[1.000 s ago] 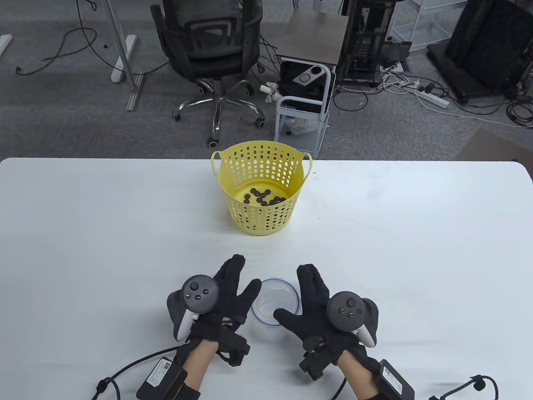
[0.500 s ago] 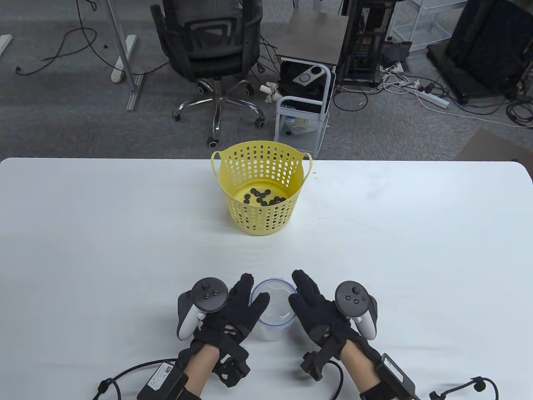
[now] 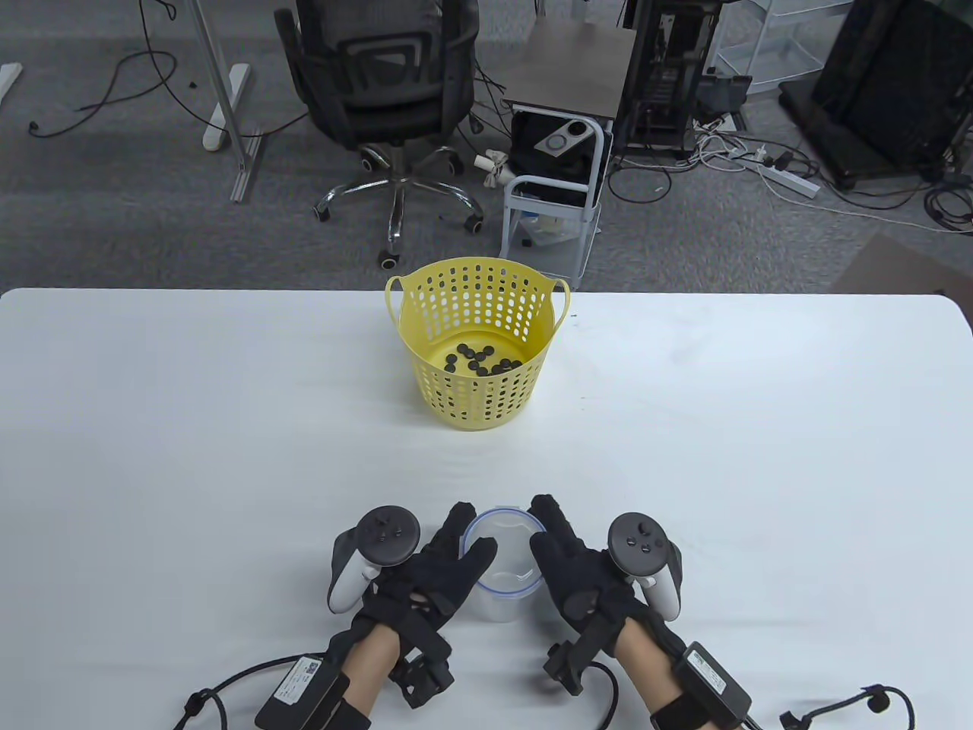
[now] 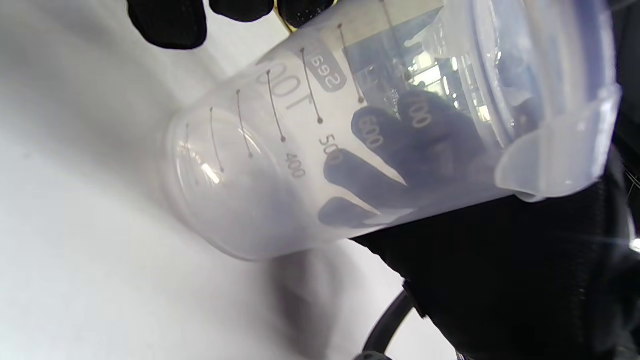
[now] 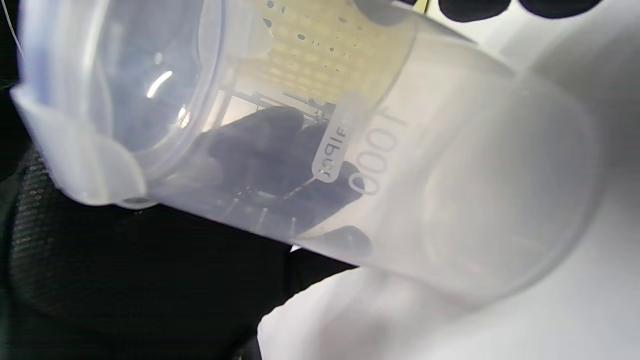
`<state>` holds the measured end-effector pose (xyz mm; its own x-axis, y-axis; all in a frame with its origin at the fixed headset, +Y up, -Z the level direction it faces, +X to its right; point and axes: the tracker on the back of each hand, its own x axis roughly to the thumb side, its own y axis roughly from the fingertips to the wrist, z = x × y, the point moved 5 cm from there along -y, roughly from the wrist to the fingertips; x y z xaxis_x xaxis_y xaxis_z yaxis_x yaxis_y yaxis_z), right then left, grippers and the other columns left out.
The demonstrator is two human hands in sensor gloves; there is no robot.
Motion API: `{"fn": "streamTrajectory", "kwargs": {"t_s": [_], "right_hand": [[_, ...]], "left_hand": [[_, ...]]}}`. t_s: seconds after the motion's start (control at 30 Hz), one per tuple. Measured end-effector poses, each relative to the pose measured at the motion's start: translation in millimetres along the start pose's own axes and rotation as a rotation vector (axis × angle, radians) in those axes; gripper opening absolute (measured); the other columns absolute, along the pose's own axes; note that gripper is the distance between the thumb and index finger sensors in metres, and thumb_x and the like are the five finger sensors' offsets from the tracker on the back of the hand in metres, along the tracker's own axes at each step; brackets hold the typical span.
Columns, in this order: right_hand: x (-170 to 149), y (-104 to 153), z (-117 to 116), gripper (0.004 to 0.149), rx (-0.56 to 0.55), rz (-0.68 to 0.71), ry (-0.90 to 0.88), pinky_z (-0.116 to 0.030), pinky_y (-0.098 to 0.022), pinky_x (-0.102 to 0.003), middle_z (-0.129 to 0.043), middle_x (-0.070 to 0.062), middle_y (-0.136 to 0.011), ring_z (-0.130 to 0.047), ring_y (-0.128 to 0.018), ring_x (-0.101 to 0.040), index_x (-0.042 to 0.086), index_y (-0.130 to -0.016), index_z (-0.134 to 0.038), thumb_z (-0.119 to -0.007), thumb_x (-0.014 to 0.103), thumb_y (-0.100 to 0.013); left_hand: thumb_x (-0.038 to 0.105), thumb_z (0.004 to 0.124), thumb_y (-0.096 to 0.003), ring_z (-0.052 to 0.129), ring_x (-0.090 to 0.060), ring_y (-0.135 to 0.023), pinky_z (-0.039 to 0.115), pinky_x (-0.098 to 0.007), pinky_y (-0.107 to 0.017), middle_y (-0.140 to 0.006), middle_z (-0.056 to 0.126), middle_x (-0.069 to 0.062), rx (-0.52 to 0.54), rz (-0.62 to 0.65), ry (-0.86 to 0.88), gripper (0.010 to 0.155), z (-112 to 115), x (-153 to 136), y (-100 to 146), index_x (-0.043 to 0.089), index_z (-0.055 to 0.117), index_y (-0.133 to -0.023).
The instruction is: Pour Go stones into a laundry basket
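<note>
A yellow perforated laundry basket (image 3: 479, 395) stands at the table's far middle with several black Go stones (image 3: 479, 361) on its bottom. A clear, empty measuring cup (image 3: 502, 566) stands upright near the front edge. My left hand (image 3: 448, 555) presses its left side and my right hand (image 3: 566, 555) presses its right side, fingers stretched along the wall. In the left wrist view the cup (image 4: 280, 165) fills the frame, with the right hand's fingers dark through it. In the right wrist view the cup (image 5: 450, 175) shows the same, with the basket (image 5: 310, 55) behind it.
The white table (image 3: 760, 456) stretches wide on both sides of the basket. Past its far edge stand an office chair (image 3: 388, 91) and a small cart (image 3: 551, 198) on the floor. Cables run from my wrists along the front edge.
Both hands have drawn in from spread positions beside the cup until they lie against its sides. The cup and the basket have stayed where they were.
</note>
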<state>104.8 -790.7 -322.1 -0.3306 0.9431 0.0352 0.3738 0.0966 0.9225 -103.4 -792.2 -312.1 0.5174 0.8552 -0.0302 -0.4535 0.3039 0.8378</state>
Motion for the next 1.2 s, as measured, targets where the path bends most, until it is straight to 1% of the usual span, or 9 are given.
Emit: {"fn": "streamTrajectory", "kwargs": {"t_s": [0.13,0.23,0.37,0.47,0.63,0.73,0.87,1.0,1.2], "right_hand": [[2.2,3.4,6.3,0.091,-0.049,-0.018,0.067,-0.051,-0.06,-0.079,-0.038,-0.034,-0.113,-0.045,-0.092,-0.071,0.004,-0.107,-0.032,-0.054,0.069,-0.048],[11.8,7.0,15.1,0.09,-0.106,0.009,0.163,-0.048,-0.061,-0.078,-0.042,-0.032,-0.113,-0.046,-0.094,-0.068,0.007,-0.108,-0.038,-0.058,0.07,-0.047],[27.6,13.6,29.1,0.088,-0.197,0.077,0.255,-0.049,-0.062,-0.076,-0.047,-0.03,-0.112,-0.051,-0.094,-0.065,0.01,-0.107,-0.048,-0.063,0.07,-0.046],[36.3,18.5,40.7,0.085,-0.267,0.127,0.359,-0.049,-0.063,-0.075,-0.051,-0.028,-0.112,-0.052,-0.095,-0.064,0.011,-0.106,-0.053,-0.067,0.068,-0.045],[38.8,23.0,57.8,0.083,-0.366,0.15,0.529,-0.044,-0.066,-0.075,-0.05,-0.024,-0.113,-0.048,-0.099,-0.06,0.014,-0.106,-0.052,-0.071,0.066,-0.045],[38.1,25.7,68.1,0.083,-0.424,0.142,0.605,-0.037,-0.068,-0.074,-0.044,-0.023,-0.115,-0.039,-0.102,-0.058,0.017,-0.107,-0.046,-0.072,0.065,-0.044],[35.9,26.6,74.3,0.085,-0.448,0.101,0.754,-0.03,-0.068,-0.073,-0.037,-0.02,-0.117,-0.031,-0.104,-0.054,0.02,-0.108,-0.041,-0.072,0.066,-0.044],[27.8,23.9,76.9,0.085,-0.442,0.033,0.834,-0.025,-0.069,-0.072,-0.033,-0.018,-0.118,-0.027,-0.105,-0.052,0.021,-0.108,-0.038,-0.072,0.066,-0.044],[7.4,13.8,70.6,0.084,-0.367,-0.074,0.928,-0.024,-0.069,-0.072,-0.031,-0.017,-0.118,-0.026,-0.106,-0.051,0.022,-0.108,-0.036,-0.072,0.065,-0.044]], "left_hand": [[0.084,0.054,-0.043,0.036,-0.046,-0.112,0.054,-0.062,-0.074,-0.124,0.025,-0.012,0.099,0.023,-0.123,0.101,-11.6,8.2,4.2,0.02,0.018,-0.112],[0.083,0.054,-0.043,0.038,-0.046,-0.112,0.054,-0.062,-0.074,-0.125,0.025,-0.006,0.136,0.033,-0.198,0.097,-21.8,12.3,7.1,0.026,0.019,-0.113],[0.081,0.058,-0.043,0.039,-0.045,-0.112,0.055,-0.062,-0.073,-0.125,0.028,-0.003,0.265,0.085,-0.254,0.093,-41.3,23.1,18.1,0.03,0.025,-0.113],[0.08,0.06,-0.0428,0.04,-0.044,-0.112,0.055,-0.063,-0.073,-0.125,0.032,-0.002,0.375,0.121,-0.355,0.09,-54.8,33.0,27.7,0.032,0.031,-0.113],[0.079,0.062,-0.0427,0.04,-0.041,-0.113,0.052,-0.064,-0.074,-0.125,0.034,0.001,0.473,0.121,-0.482,0.087,-69.7,37.8,36.4,0.035,0.035,-0.113],[0.078,0.063,-0.0427,0.037,-0.039,-0.114,0.048,-0.065,-0.074,-0.125,0.035,0.003,0.545,0.088,-0.573,0.085,-80.6,36.5,41.1,0.038,0.038,-0.113],[0.079,0.064,-0.0421,0.025,-0.033,-0.115,0.042,-0.064,-0.076,-0.125,0.028,0.01,0.602,0.012,-0.688,0.082,-90.6,30.5,42.8,0.044,0.039,-0.112],[0.079,0.065,-0.0421,0.021,-0.03,-0.115,0.038,-0.064,-0.076,-0.124,0.024,0.012,0.621,-0.069,-0.769,0.083,-95.0,21.5,40.9,0.045,0.036,-0.112],[0.078,0.066,-0.0431,0.02,-0.031,-0.115,0.039,-0.064,-0.077,-0.124,0.022,0.011,0.579,-0.202,-0.811,0.083,-95.8,1.1,32.3,0.045,0.032,-0.112]]}}
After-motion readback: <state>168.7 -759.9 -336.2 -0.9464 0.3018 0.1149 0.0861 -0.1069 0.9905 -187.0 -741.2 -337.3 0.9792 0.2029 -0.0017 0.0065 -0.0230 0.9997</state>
